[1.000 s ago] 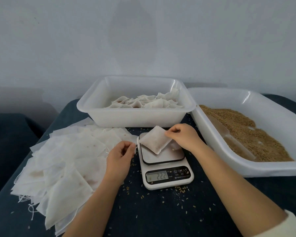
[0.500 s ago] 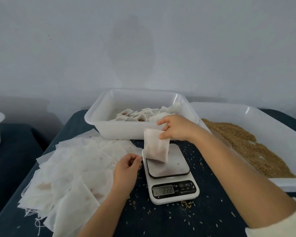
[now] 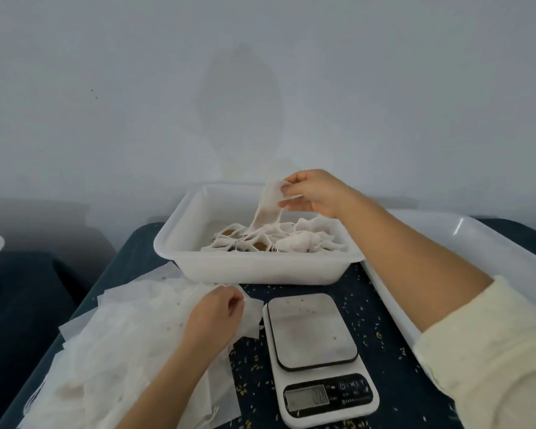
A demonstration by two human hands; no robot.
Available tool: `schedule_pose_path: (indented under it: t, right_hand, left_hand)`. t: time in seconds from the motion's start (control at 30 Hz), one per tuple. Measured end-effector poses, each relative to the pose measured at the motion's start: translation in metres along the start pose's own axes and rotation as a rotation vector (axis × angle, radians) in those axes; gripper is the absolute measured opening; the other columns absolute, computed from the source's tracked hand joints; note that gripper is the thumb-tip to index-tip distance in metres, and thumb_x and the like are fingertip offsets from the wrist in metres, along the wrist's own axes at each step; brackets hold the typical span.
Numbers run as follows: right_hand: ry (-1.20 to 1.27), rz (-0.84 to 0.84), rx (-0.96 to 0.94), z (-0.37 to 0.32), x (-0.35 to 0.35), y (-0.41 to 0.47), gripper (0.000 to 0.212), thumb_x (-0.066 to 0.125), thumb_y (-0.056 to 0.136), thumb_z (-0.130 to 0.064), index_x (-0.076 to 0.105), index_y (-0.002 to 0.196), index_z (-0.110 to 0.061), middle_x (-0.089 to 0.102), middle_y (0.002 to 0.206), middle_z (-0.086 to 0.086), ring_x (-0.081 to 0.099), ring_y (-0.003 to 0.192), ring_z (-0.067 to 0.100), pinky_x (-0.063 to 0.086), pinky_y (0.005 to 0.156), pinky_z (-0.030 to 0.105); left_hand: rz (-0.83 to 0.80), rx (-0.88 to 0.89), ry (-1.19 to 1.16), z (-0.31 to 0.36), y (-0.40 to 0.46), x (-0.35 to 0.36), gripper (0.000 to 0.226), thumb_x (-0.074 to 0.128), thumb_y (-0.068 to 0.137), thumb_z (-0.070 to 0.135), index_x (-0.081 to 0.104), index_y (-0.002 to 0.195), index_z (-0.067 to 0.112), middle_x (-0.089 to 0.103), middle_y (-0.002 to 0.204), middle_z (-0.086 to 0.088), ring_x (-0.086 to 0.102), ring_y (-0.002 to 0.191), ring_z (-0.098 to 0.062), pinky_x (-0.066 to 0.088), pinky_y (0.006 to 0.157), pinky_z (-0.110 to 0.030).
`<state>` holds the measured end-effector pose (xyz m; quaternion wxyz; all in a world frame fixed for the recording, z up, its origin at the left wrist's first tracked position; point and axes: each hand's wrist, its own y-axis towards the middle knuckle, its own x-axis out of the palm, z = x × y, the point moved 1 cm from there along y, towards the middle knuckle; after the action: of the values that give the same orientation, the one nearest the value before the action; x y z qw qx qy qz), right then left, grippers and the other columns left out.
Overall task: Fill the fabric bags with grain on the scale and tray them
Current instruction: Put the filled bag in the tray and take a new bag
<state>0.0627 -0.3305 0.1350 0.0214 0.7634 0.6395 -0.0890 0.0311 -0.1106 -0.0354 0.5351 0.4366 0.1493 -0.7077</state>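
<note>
1. Right hand [image 3: 314, 193] reaches over the white tray [image 3: 254, 267] and pinches the top edge of a filled bag [image 3: 266, 209] between thumb and fingertips; the bag hangs down, its lower end touching the heap of filled bags [image 3: 279, 241] already in the tray.
2. Left hand [image 3: 215, 311] rests with loosely curled fingers on the pile of empty bags [image 3: 130, 329] at the counter's left side; whether it pinches one cannot be told.
3. Progress, as I judge it: a fair number of bags are filled and trayed, this one is on the point of being dropped in, and a large stack of empties is left, so much of the work remains.
4. Next in line would be an empty bag for the scale [image 3: 319, 360], whose platform is bare apart from a few stray grains.
5. Grain is scattered over the dark counter [image 3: 375, 308] around the scale. A second white tray [image 3: 446, 230] shows at the right edge; its contents are hidden by the arm.
6. Writing: the scale's display shows digits too blurred to read; small button marks and a brand line beside it are also illegible.
</note>
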Motion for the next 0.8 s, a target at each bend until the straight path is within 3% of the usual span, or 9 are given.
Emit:
schedule_pose_path:
  t: [0.17, 0.27, 0.37, 0.43, 0.5, 0.57, 0.7, 0.8]
  right_hand:
    - [0.264, 0.181, 0.072, 0.040, 0.023, 0.062, 0.015, 0.056, 0.090, 0.008, 0.055, 0.082, -0.004, 0.058, 0.091, 0.011, 0.063, 0.083, 0.023, 0.055, 0.081, 0.032]
    - [0.331, 0.293, 0.083, 0.058, 0.040, 0.093, 0.020, 0.058, 0.089, 0.009, 0.055, 0.076, -0.005, 0.061, 0.100, 0.018, 0.061, 0.106, 0.029, 0.052, 0.083, 0.031]
    - [0.368, 0.327, 0.104, 0.073, 0.055, 0.116, 0.021, 0.058, 0.090, 0.006, 0.054, 0.075, -0.008, 0.060, 0.106, 0.020, 0.060, 0.110, 0.030, 0.052, 0.086, 0.031]
    - [0.163, 0.298, 0.158, 0.082, 0.059, 0.125, 0.017, 0.057, 0.091, 0.002, 0.057, 0.078, -0.009, 0.059, 0.105, 0.016, 0.061, 0.103, 0.027, 0.051, 0.090, 0.030]
    - [-0.305, 0.221, 0.237, 0.085, 0.061, 0.125, 0.011, 0.052, 0.094, -0.006, 0.063, 0.094, -0.004, 0.062, 0.107, 0.015, 0.058, 0.092, 0.023, 0.047, 0.080, 0.029]
    - [-0.601, 0.179, 0.238, 0.085, 0.062, 0.120, 0.027, 0.049, 0.095, -0.009, 0.063, 0.116, 0.002, 0.064, 0.118, 0.015, 0.060, 0.094, 0.024, 0.046, 0.080, 0.030]
    - [-0.569, 0.124, 0.173, 0.077, 0.061, 0.105, 0.035, 0.049, 0.094, -0.007, 0.058, 0.127, 0.000, 0.059, 0.128, 0.018, 0.056, 0.119, 0.032, 0.046, 0.098, 0.036]
    - [-0.473, 0.172, 0.093, 0.067, 0.061, 0.091, 0.032, 0.051, 0.091, -0.003, 0.059, 0.123, 0.001, 0.059, 0.128, 0.017, 0.055, 0.119, 0.031, 0.046, 0.101, 0.039]
  left_hand:
    - [-0.073, 0.131, 0.223, -0.013, -0.002, 0.011, 0.034, 0.046, 0.090, 0.044, 0.052, 0.121, 0.031, 0.047, 0.127, 0.016, 0.039, 0.116, -0.005, 0.030, 0.099, -0.018]
    - [-0.189, 0.167, 0.352, -0.022, -0.008, 0.020, 0.058, 0.034, 0.085, 0.065, 0.038, 0.134, 0.036, 0.027, 0.145, 0.014, 0.018, 0.135, -0.009, 0.008, 0.113, -0.027]
    - [-0.229, 0.180, 0.410, -0.024, -0.009, 0.023, 0.070, 0.025, 0.083, 0.071, 0.024, 0.143, 0.036, 0.008, 0.155, 0.013, -0.004, 0.142, -0.010, -0.013, 0.112, -0.035]
    - [-0.230, 0.166, 0.407, -0.024, -0.007, 0.023, 0.068, 0.028, 0.087, 0.067, 0.021, 0.145, 0.033, 0.005, 0.156, 0.011, -0.006, 0.142, -0.011, -0.016, 0.111, -0.034]
    - [-0.195, 0.158, 0.375, -0.022, -0.007, 0.022, 0.059, 0.032, 0.091, 0.057, 0.024, 0.144, 0.032, 0.010, 0.155, 0.011, -0.001, 0.142, -0.010, -0.012, 0.112, -0.031]
    - [-0.145, 0.187, 0.328, -0.023, -0.007, 0.020, 0.046, 0.033, 0.095, 0.048, 0.035, 0.137, 0.030, 0.018, 0.152, 0.012, 0.007, 0.141, -0.008, -0.006, 0.112, -0.025]
    - [-0.032, 0.275, 0.219, -0.016, -0.009, 0.011, 0.028, 0.051, 0.091, 0.035, 0.058, 0.115, 0.022, 0.045, 0.130, 0.010, 0.041, 0.118, -0.009, 0.016, 0.098, -0.007]
    - [0.023, 0.294, 0.246, -0.014, -0.011, 0.006, 0.028, 0.083, 0.059, 0.017, 0.071, 0.084, 0.013, 0.067, 0.095, 0.003, 0.065, 0.082, -0.013, 0.043, 0.080, -0.016]
